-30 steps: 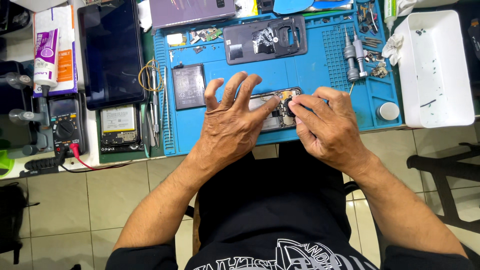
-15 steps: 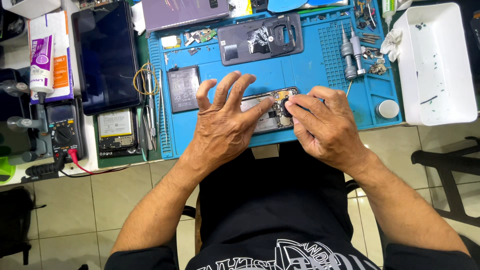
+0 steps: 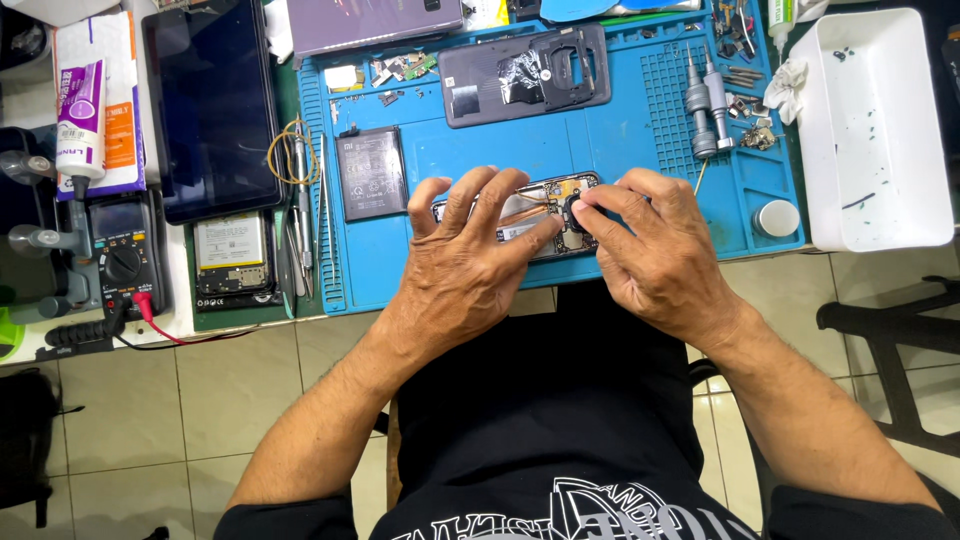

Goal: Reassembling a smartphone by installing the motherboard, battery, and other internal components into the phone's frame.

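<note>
On the blue mat (image 3: 640, 140), battery (image 3: 371, 173) nearby, both hands' fingers (image 3: 478, 200) pinch the opened phone (image 3: 545, 215).

This is a phone repair workshop. A blue mat (image 3: 640, 150) covers the middle of the bench (image 3: 180, 310), and everything sits around it. On the mat lie an opened phone (image 3: 545, 205), a loose battery (image 3: 371, 173), a dark back cover (image 3: 525, 75) and small circuit bits (image 3: 400, 68). Two screwdrivers (image 3: 705, 105) stand at the mat's right part. Left of the mat are tweezers (image 3: 300, 200), a tablet (image 3: 213, 105), a multimeter (image 3: 125, 262) with red lead, and a glue tube (image 3: 80, 120). Right of the mat sits a white tray (image 3: 880, 140). Below the bench, a tiled floor (image 3: 200, 400).
</note>
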